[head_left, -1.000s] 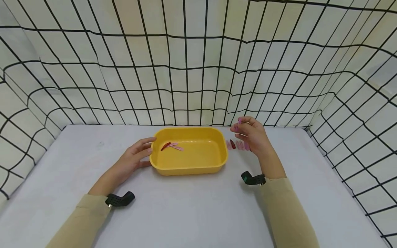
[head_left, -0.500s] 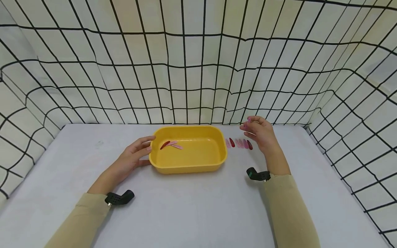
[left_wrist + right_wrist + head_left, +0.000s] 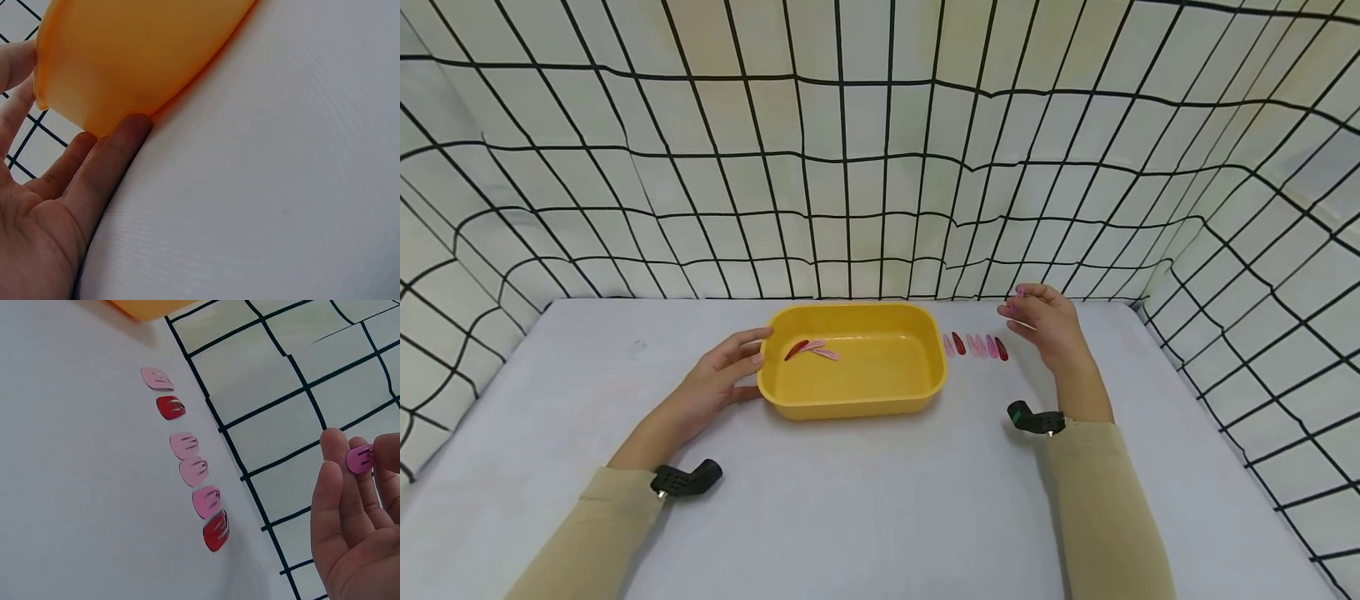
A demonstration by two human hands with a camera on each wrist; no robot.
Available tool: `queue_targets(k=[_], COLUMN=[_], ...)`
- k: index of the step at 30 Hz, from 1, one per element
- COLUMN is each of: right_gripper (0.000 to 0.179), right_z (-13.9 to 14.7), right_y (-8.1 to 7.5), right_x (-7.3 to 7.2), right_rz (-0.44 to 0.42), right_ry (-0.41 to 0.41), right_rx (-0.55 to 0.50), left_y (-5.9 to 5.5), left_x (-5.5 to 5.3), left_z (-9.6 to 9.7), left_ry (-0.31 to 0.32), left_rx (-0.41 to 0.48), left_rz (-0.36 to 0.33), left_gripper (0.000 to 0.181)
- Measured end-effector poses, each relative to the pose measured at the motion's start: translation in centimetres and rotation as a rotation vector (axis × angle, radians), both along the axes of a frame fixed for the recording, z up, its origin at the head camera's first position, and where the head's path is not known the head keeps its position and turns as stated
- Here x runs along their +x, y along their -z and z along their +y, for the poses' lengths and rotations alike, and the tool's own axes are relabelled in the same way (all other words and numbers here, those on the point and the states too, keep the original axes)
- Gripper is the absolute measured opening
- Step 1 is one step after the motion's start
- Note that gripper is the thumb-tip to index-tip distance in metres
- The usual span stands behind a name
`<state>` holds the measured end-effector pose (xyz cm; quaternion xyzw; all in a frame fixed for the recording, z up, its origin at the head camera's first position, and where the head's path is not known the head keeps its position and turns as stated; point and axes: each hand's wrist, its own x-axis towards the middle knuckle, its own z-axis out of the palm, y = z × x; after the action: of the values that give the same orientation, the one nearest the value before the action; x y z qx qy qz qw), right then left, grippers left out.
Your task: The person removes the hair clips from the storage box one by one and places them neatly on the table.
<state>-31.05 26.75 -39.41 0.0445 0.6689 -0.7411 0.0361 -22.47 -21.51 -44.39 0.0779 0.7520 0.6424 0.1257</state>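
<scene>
The right hand (image 3: 1047, 323) has moved farther from the yellow tray (image 3: 850, 410), pinching a pink hair clip (image 3: 358, 460). The row of clips (image 3: 194, 470) runs sideways to that hand's left, nearer to it than to the left hand (image 3: 718, 371), which rests loose fingers on the tray's other end.

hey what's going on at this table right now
A person's left hand touches the left end of a yellow tray, while the right hand pinches a pink clip above the table. Six more clips, four pink and two red, lie in a row right of the tray. Red and pink clips also lie inside it.
</scene>
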Motion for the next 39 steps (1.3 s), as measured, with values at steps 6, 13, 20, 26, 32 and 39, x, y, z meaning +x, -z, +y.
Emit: queue_targets(k=[6, 13, 20, 26, 32, 39], right_gripper=[0.016, 0.019, 0.015, 0.028, 0.047, 0.043], right_z=[0.8, 1.8, 2.4, 2.8, 3.1, 3.2], right_y=[-0.1, 0.2, 0.6, 0.8, 1.3, 1.9], right_x=[0.0, 0.2, 0.2, 0.2, 0.2, 0.0], right_rz=[-0.025, -0.050, -0.059, -0.108, -0.158, -0.192], right_ry=[-0.010, -0.045, -0.064, -0.096, -0.164, -0.184], right_rx=[0.077, 0.091, 0.144, 0.282, 0.426, 0.605], left_y=[-0.2, -0.2, -0.2, -0.1, 0.0, 0.1], left_x=[0.0, 0.0, 0.0, -0.1, -0.1, -0.2], left_z=[0.1, 0.1, 0.0, 0.0, -0.2, -0.1], left_ry=[-0.001, 0.004, 0.004, 0.005, 0.005, 0.007], left_rx=[0.011, 0.004, 0.009, 0.007, 0.010, 0.011], left_rz=[-0.009, -0.003, -0.002, 0.006, 0.004, 0.001], left_gripper=[0.054, 0.053, 0.053, 0.053, 0.054, 0.054])
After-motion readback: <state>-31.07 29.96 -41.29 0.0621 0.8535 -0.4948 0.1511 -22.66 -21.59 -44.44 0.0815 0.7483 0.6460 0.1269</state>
